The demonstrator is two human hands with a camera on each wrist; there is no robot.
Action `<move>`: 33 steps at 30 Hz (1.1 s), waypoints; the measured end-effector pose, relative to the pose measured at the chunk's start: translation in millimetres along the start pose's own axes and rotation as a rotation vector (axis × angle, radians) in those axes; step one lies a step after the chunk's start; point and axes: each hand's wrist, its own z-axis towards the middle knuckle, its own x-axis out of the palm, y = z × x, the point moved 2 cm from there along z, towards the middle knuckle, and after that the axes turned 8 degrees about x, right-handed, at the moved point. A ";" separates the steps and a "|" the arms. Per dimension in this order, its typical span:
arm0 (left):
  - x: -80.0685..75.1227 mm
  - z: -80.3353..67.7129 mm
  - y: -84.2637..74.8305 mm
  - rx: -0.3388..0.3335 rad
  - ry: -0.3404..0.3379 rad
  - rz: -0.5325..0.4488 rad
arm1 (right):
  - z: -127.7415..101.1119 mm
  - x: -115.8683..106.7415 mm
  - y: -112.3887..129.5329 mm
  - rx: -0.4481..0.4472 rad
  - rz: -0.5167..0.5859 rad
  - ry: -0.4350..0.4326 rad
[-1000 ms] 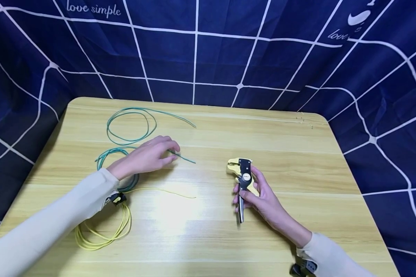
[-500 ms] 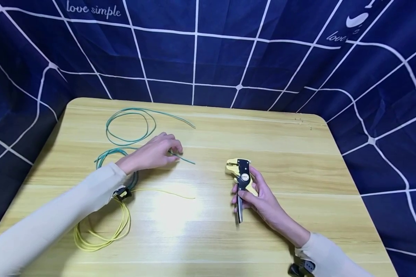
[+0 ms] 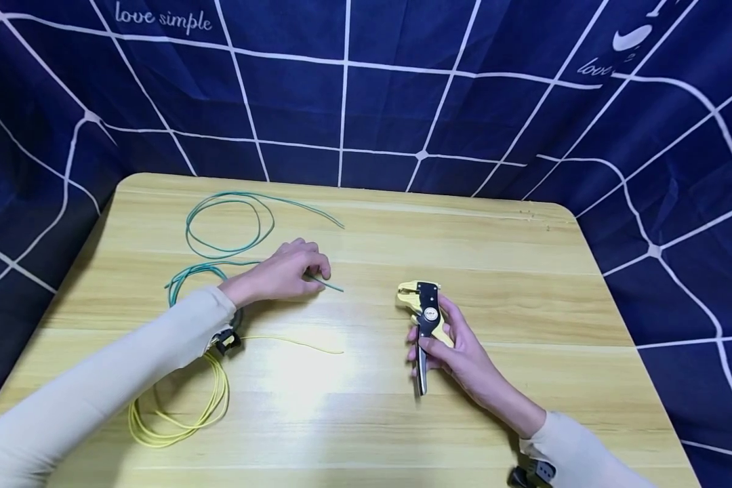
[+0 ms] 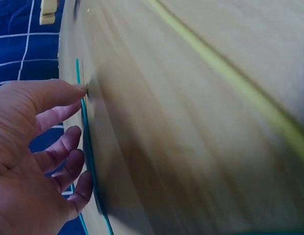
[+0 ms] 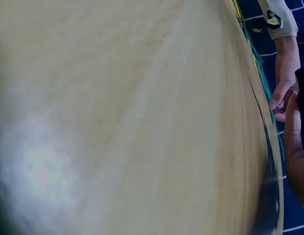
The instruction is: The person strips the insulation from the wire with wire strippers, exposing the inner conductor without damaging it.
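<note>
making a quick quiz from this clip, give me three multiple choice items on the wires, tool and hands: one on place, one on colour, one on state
1. Where does the yellow wire lie?
A. near the table's left front
B. at the far right corner
C. on the cloth backdrop

2. What colour is the wire end at the left hand?
A. red
B. green
C. white

3. What is the right hand doing?
A. lying flat on the table
B. gripping the wire stripper
C. holding a yellow wire

Answers:
1 A, the coil sits by the left sleeve.
2 B, a green strand runs under the fingertips.
3 B, fingers curl round the tool's handles.
</note>
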 end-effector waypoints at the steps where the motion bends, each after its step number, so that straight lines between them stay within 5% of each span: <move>1: 1.2 0.7 -0.1 0.007 0.005 0.007 | 0.2 0.0 0.2 -0.001 -0.001 -0.001; 15: 5.3 1.5 4.2 0.117 -0.009 -0.025 | 5.9 2.3 2.1 0.008 0.042 0.058; 24: 0.4 -0.8 -1.7 0.057 0.006 -0.178 | 6.1 2.1 6.0 0.101 0.188 0.152; 33: 0.5 -2.4 -4.7 0.058 0.017 -0.186 | 8.5 -0.1 7.8 0.218 0.389 0.183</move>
